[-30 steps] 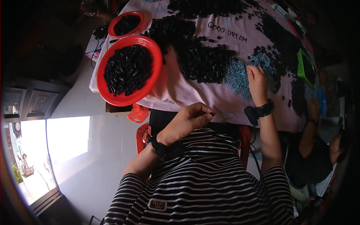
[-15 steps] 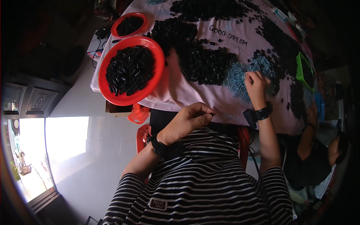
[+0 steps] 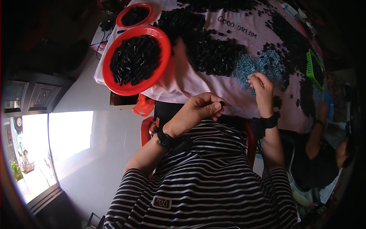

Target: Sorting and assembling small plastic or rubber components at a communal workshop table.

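Near the table's front edge my left hand [image 3: 199,110] is closed in a pinch on a small black cylindrical piece [image 3: 222,104]. My right hand [image 3: 263,93] is held to its right, over the near side of a pile of thin bluish screw-like pieces [image 3: 244,68]. Its thumb and forefinger are pressed together; whatever they hold is too small to make out. Beyond my hands, a heap of similar small black pieces [image 3: 213,57] covers part of the pink cloth [image 3: 179,80]. A large red basin [image 3: 166,57] on the left is filled with black pieces.
A smaller red basin [image 3: 119,19] of black pieces stands behind the large one. At the right are a green basket [image 3: 310,68] and more scattered black pieces [image 3: 286,34]. Another person's arm [image 3: 316,133] reaches in there. A red plastic bag [image 3: 143,106] hangs below the table edge.
My right hand has drawn back slightly from the bluish pile towards me. My left hand keeps its pinch, with the black piece now showing more clearly. The whole view has shifted a little.
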Demonstrator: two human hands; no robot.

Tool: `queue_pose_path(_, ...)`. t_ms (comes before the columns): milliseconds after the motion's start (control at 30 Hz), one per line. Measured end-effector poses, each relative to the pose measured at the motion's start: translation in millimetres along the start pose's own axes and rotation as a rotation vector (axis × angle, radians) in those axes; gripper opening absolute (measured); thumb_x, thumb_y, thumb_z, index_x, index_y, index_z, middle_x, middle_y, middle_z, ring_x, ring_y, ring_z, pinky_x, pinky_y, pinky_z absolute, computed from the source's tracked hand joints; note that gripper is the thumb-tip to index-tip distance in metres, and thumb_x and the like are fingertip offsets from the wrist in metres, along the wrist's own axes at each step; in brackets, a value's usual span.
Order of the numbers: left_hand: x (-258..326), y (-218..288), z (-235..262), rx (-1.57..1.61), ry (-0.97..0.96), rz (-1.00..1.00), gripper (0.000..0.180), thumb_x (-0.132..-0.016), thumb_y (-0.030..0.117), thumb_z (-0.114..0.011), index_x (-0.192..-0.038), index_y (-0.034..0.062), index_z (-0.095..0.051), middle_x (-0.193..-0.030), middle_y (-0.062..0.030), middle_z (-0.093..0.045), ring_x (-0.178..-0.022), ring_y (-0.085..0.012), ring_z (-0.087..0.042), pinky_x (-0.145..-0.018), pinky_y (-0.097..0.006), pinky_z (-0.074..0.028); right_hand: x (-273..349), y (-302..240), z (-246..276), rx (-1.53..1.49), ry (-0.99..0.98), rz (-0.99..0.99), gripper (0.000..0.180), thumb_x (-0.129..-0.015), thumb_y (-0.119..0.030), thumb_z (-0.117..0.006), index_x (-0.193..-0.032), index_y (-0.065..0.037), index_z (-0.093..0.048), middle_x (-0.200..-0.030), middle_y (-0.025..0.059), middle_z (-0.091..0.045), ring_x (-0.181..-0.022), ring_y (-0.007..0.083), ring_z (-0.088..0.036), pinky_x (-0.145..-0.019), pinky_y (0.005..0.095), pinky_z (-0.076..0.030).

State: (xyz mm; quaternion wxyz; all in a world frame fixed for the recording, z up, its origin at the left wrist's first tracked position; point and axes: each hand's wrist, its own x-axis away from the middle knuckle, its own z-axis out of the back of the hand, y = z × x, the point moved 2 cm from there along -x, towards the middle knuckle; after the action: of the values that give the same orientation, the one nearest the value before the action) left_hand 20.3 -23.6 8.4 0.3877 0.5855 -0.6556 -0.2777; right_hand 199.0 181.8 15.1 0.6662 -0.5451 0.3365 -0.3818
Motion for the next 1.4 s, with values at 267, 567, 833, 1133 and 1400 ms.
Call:
queue_pose_path(267,9,-5,4,-0.038,0.064,0.036,0.028,-0.102,0.023,-0.064,-0.119,0.0012,-0.067,-0.093,0.0000,-0.067,-0.086,-0.0076,-0.062,-0.084,-0.025,-0.052,15,11,-21,1.020,-0.058,0.716,0.004,-0.088,-0.012,-0.072,-0.088,-0.012,-0.067,-0.075,0.0017,-0.063,-0.076,0.0227,-0.062,-0.084,0.0403,-0.037)
queue_pose_path(567,15,20,8,-0.069,0.116,-0.003,0.024,-0.099,0.020,-0.067,-0.116,0.0024,-0.068,-0.093,-0.0002,-0.068,-0.084,-0.0075,-0.061,-0.081,-0.024,-0.051,17,20,-8,0.748,0.085,0.525,0.016,-0.088,-0.008,-0.073,-0.104,-0.010,-0.069,-0.092,0.0017,-0.069,-0.083,0.0214,-0.063,-0.087,0.0386,-0.038)
queue_pose_path(833,8,33,8,-0.099,0.120,-0.018,0.023,-0.098,0.018,-0.068,-0.114,0.0009,-0.068,-0.093,-0.0017,-0.068,-0.084,-0.0088,-0.062,-0.080,-0.025,-0.051,15,21,-21,0.987,-0.078,0.665,0.020,-0.088,-0.008,-0.072,-0.107,-0.013,-0.071,-0.092,0.0012,-0.065,-0.086,0.0223,-0.061,-0.089,0.0392,-0.037)
queue_pose_path(1133,11,17,15,-0.082,0.098,0.026,0.022,-0.098,0.015,-0.068,-0.114,0.0006,-0.067,-0.102,-0.0049,-0.069,-0.088,-0.0098,-0.062,-0.084,-0.026,-0.051,1,19,-4,0.878,-0.002,0.631,0.015,-0.087,-0.004,-0.071,-0.102,-0.007,-0.072,-0.088,0.0046,-0.069,-0.080,0.0257,-0.065,-0.079,0.0395,-0.046)
queue_pose_path(1400,16,9,12,-0.076,0.087,0.019,0.023,-0.098,0.018,-0.069,-0.115,0.0017,-0.068,-0.096,0.0022,-0.066,-0.087,-0.0061,-0.059,-0.083,-0.023,-0.050,17,25,-2,0.777,-0.050,0.541,0.019,-0.084,-0.002,-0.074,-0.101,-0.008,-0.069,-0.087,0.0041,-0.069,-0.075,0.0259,-0.064,-0.076,0.0383,-0.045)
